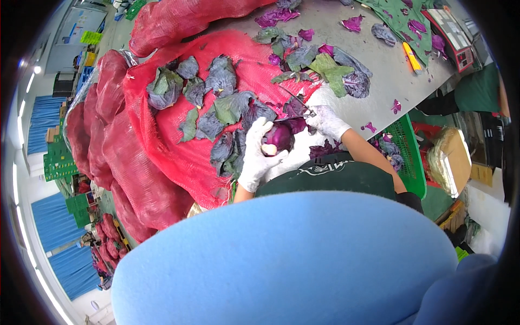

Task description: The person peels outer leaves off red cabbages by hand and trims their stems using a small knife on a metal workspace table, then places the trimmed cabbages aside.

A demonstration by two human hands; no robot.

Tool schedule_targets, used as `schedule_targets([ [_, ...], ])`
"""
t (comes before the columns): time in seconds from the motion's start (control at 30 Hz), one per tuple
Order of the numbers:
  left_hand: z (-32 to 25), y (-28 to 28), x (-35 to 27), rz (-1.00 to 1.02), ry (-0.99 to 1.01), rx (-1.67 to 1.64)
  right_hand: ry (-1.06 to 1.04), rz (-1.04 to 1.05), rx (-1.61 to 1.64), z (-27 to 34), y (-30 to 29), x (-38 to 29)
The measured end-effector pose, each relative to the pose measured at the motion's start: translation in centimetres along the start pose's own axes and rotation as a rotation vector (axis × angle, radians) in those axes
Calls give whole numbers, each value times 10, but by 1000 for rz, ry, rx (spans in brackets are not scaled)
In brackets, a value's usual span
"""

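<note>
My left hand (258, 154), in a white glove, holds a trimmed red cabbage (281, 136) with its pale cut stem end showing. In my right hand (327, 122), gloved too, is a thin-bladed cutting tool (295, 96); its exact kind is hard to make out. The blade extends left from my fingers, beside loose purple leaves (294, 109) just past the cabbage. Under and around my hands spreads a red mesh sack (178, 130) bearing dark outer leaves (222, 75). An untrimmed cabbage (164, 87) lies farther left on it.
Full red mesh sacks (138, 170) crowd the left, and another sack (183, 24) lies across the far side. Leaf scraps litter the metal table (390, 91). A yellow-handled cutter (411, 58) and a red scale (451, 36) are far right. A green crate (412, 154) stands below the right edge.
</note>
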State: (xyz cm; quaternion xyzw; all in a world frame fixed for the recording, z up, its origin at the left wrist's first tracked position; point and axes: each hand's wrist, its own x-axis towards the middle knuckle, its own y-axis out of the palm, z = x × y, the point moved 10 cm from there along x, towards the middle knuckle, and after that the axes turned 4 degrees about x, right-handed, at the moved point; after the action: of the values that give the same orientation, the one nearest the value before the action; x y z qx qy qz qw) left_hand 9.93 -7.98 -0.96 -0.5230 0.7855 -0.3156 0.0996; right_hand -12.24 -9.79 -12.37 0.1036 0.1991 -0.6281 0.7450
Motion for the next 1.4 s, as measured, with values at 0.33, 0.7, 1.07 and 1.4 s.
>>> schedule_targets([
  [0.33, 60, -30, -28, -39, -341, -646, 33, -475, -517, 27, -111, -17],
  [0.7, 27, -37, -11, -122, -404, -102, -352, 41, -482, 89, 56, -37],
  [1.07, 31, 32, -2, -258, -273, -417, -361, -10, -477, 72, 43, -49],
  [1.4, -4, 31, 21, 6, -332, -160, -85, 223, -680, 78, 49, -48],
])
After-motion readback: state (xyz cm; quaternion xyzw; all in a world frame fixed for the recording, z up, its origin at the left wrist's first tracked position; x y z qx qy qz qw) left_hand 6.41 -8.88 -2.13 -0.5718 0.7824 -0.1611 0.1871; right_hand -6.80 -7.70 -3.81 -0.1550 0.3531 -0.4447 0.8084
